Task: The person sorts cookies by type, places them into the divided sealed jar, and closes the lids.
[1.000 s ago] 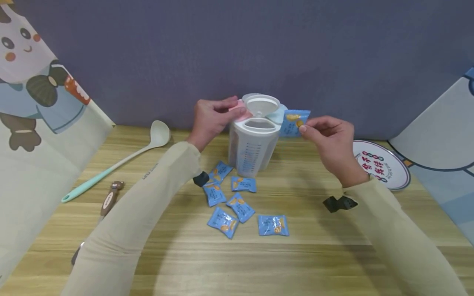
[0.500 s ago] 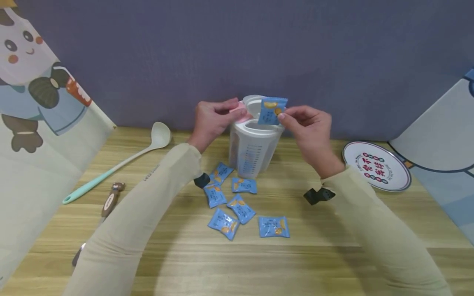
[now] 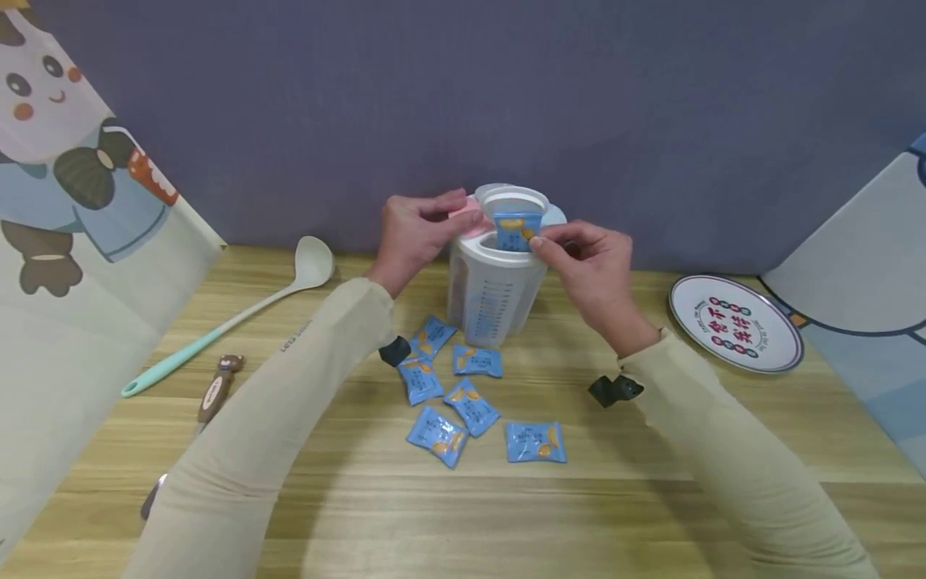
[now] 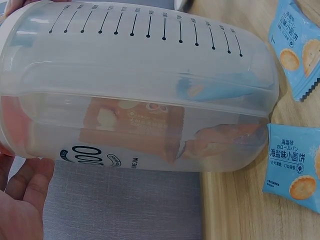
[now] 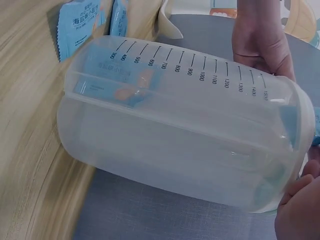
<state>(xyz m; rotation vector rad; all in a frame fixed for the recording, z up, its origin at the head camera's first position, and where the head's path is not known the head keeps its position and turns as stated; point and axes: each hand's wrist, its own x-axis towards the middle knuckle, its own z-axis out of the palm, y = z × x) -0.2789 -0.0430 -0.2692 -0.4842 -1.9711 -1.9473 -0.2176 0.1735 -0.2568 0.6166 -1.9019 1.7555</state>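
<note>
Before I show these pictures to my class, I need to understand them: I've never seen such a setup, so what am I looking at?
There is no machine here, just a person working bare-handed. The widest picture comes from a camera worn on the head; the other two come from one on each wrist, so the upright translucent container looks tipped sideways there. On the wooden table, six blue packets lie near it. To the left are a ladle and a brown-handled utensil; to the right is a plate. The left hand pinches the container's pink flap, while the right hand holds another blue packet at the opening. The left wrist view also shows an orange packet inside.
</note>
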